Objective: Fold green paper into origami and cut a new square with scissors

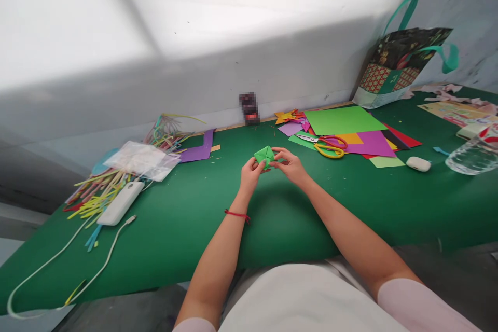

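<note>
Green folded paper (264,153) sits between the fingers of both hands, held over the green table (280,233). The left hand (251,170) grips its near left side, thumb laid on the front face. The right hand (291,167) pinches its right corner between thumb and fingertips. Creases cross the face turned upward between them. A red string bracelet (237,213) circles the left wrist, a little nearer the body than the fingers.

Just beyond the fingers and to their right lie scissors (330,146) with one red and one yellow handle, blades pointing left. Beside them, farther from the fingers, a bright green sheet (346,119) overlaps a purple sheet (375,144), and an orange paper star (287,116) lies by its left edge. Well to the right of the fingers are a small white case (418,164) and a clear plastic container (472,155); farther off on that side stands a patterned bag (392,70) with teal handles.

Left of the fingers is a purple paper piece (198,151). Farther left, a clear plastic sleeve (142,160) covers some colored strips (93,207), with a white power bank (120,203) and a white cable (111,257) nearer the body.
</note>
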Motion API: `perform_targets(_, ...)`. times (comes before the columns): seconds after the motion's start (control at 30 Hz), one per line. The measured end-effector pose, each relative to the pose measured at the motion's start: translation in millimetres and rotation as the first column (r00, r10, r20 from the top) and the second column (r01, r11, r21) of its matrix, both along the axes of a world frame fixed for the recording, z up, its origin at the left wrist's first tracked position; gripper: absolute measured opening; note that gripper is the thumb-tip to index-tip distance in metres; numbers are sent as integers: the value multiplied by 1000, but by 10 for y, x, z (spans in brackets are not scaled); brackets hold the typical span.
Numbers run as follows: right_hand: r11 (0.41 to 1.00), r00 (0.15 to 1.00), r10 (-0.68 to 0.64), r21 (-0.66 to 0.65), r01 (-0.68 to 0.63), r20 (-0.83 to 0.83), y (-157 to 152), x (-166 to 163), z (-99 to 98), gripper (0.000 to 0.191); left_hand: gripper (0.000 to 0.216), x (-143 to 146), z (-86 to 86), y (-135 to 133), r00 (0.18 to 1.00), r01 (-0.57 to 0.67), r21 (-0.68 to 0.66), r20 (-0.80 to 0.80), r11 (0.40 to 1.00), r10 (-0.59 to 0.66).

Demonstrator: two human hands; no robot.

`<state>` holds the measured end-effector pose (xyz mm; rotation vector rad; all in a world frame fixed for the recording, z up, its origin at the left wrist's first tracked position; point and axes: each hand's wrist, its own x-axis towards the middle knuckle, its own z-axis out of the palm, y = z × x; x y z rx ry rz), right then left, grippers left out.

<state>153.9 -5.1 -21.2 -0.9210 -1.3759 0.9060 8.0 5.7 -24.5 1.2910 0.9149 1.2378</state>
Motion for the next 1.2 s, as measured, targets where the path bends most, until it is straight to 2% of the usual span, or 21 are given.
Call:
perform_targets(0.13, 995, 998, -57, 78, 57, -9, 5, -38, -29, 27, 48, 32, -33, 0, 997, 11, -52, 74, 999, -7)
perform_targets(0.43, 983, 970, -183, -44, 178, -159, -17, -188, -89, 34, 54, 149, -66, -29, 977, 16, -135, 215, 991, 13)
perform_targets(0.77, 966, 954, -258, -56, 253, -154, -35, -187, -97, 33, 47, 166, -94, -51, 980, 25, -108, 197, 994, -3)
perform_targets(1.03, 978, 953, -207, -55, 200, -222, -26, -171, -77, 34, 47, 144, -94, -56, 988, 48, -83, 148, 995, -36)
perform_targets(1.2, 974, 964, -225, -34, 222, -142, -17, -154, -89, 26, 47, 153, -90, -60, 989, 74, -73, 132, 995, -64)
